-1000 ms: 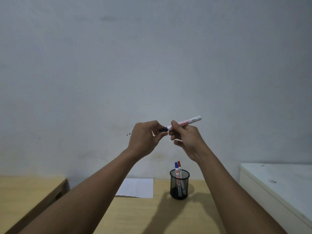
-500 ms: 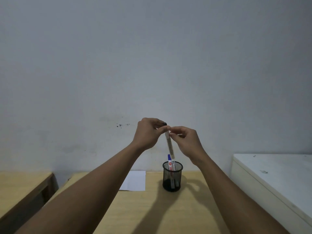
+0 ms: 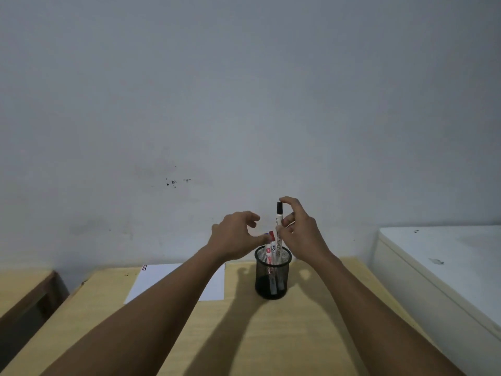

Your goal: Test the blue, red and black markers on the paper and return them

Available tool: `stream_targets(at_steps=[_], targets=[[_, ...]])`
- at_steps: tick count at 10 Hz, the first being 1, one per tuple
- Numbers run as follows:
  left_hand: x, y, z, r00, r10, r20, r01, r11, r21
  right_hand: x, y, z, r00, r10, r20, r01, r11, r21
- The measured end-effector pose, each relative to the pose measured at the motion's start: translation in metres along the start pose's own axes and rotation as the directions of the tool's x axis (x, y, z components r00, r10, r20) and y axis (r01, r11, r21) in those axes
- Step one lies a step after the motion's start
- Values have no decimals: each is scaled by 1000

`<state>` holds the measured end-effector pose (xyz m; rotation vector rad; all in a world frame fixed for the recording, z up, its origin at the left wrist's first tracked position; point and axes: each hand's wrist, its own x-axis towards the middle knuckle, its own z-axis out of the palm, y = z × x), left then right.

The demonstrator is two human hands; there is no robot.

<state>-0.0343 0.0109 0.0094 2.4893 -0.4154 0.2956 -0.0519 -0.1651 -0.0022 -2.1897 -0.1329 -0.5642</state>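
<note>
A black mesh pen cup [image 3: 272,290] stands on the wooden desk [image 3: 244,337]. The black marker [image 3: 279,213], white-bodied with a black cap on top, is upright with its lower end inside the cup. My right hand [image 3: 301,234] pinches its upper body. The red marker [image 3: 272,236] and the blue marker [image 3: 268,253] stand in the cup beside it. My left hand [image 3: 235,237] hovers just left of the cup rim, fingers curled apart and holding nothing. The white paper [image 3: 162,280] lies left of the cup, partly under my left forearm.
A white cabinet [image 3: 447,264] borders the desk on the right. A second wooden surface [image 3: 21,283] sits to the left across a dark gap. A plain grey wall [image 3: 244,104] rises right behind the desk.
The black marker turned upright and dropped into the cup in my right hand. My left hand released its capped end and opened. The view tilted down toward the desk.
</note>
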Motion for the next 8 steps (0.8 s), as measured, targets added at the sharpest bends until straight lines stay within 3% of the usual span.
stream_targets(at_steps=[1, 3, 6, 8], targets=[[-4, -12, 16, 990, -34, 140, 7, 982, 188, 4, 14, 13, 999, 39, 36, -36, 997, -74], [-3, -23, 36, 969, -67, 236, 12, 973, 229, 5, 39, 26, 993, 66, 100, -35, 957, -287], [-2, -26, 42, 976, -50, 213, 11, 984, 180, 9, 57, 35, 978, 148, 145, -88, 931, -354], [-3, -23, 36, 975, -79, 209, 39, 982, 186, 8, 54, 34, 992, 107, 66, -80, 941, -328]])
